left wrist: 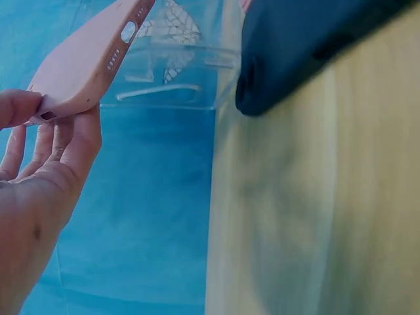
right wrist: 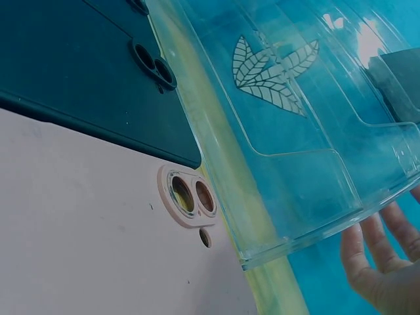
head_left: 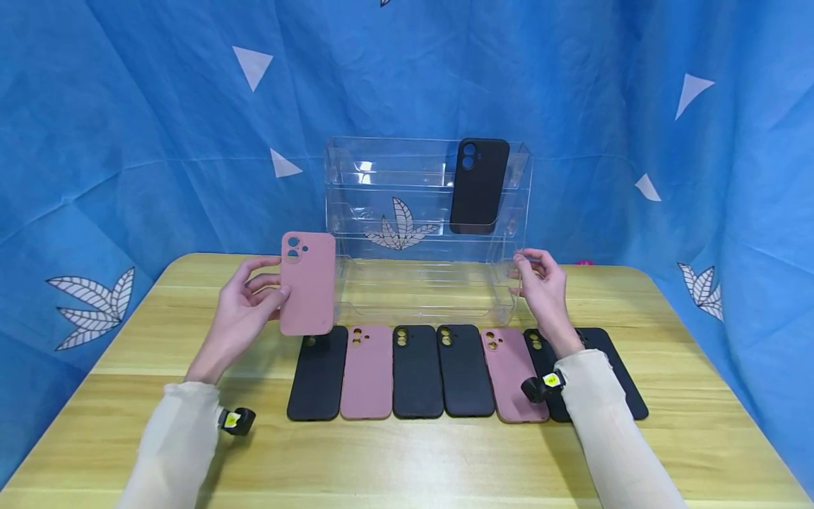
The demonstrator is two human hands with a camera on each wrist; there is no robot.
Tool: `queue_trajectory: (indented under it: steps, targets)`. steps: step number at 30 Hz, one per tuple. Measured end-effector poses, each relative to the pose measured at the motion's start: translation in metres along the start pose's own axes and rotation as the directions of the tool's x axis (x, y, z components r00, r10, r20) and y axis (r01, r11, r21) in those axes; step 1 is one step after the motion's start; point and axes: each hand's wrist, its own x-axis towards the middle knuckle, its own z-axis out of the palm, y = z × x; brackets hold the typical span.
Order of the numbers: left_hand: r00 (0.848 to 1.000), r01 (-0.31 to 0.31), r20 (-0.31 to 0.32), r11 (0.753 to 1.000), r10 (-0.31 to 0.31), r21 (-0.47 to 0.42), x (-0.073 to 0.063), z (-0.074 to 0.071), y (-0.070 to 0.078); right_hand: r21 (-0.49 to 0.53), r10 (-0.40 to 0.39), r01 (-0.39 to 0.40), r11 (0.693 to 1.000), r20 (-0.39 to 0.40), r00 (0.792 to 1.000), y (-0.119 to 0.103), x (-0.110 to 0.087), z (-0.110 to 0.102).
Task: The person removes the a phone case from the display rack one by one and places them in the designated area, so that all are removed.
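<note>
In the head view my left hand [head_left: 244,300] holds a pink phone case [head_left: 308,283] upright by its left edge, thumb on the back face and fingers behind. The left wrist view shows this pink case [left wrist: 79,59] between thumb and fingers, its port holes visible. My right hand [head_left: 543,286] is at the right side of a clear tiered acrylic stand [head_left: 420,311]; in the right wrist view its fingers [right wrist: 371,252] touch the side panel, fairly straight, with the thumb out of sight. A black phone case [head_left: 480,184] stands in the top tier at the right.
Before the stand, a row of black and pink phone cases [head_left: 367,375] lies on the wooden table [head_left: 407,466], camera holes toward the stand. My right forearm partly covers the black case [head_left: 613,367] at the right end. A blue curtain [head_left: 191,106] hangs behind.
</note>
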Motion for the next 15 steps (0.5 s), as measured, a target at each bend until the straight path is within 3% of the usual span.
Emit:
queue_trajectory:
  steps: [6,15]
  targets:
    - [0.998,0.033,0.048,0.999,-0.034,0.013,-0.007,-0.012,-0.007,-0.010,-0.001,0.001,1.000,0.000,1.000,-0.001,-0.001,-0.001]
    - [0.990,0.096,0.096,0.987,-0.108,0.126,-0.018,-0.029,-0.013,-0.013,0.001,-0.001,1.000,0.003,1.000,-0.002,-0.001,-0.001]
